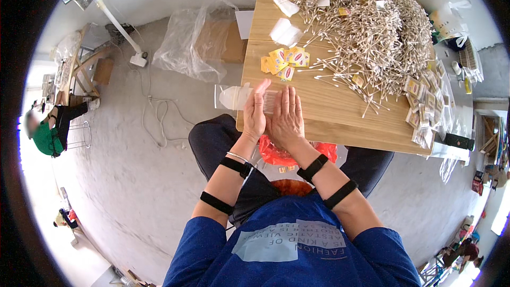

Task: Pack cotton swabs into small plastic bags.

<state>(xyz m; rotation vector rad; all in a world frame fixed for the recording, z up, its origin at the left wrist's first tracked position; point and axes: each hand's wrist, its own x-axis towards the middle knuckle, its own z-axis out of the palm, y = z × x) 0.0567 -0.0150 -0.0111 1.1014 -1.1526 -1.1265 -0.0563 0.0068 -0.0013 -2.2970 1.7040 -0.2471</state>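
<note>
At the table's near left corner, both my hands frame a row of cotton swabs (270, 102) lying side by side. My left hand (255, 112) stands on edge at their left end, its fingers stretched out. Flat over their right end rests my right hand (287, 116), fingers straight and close together. A clear plastic bag (234, 97) sticks out past the table edge, beside my left hand; whether the swabs lie inside it I cannot tell. Just beyond my hands is a small pile of yellow and white cards (286, 62).
A large heap of loose cotton swabs (372, 32) covers the far right of the wooden table (329, 109). Filled small packs (422, 106) pile up at the right edge. Clear plastic pieces (285, 32) lie far left. A red plastic bag (272, 153) hangs below the near edge.
</note>
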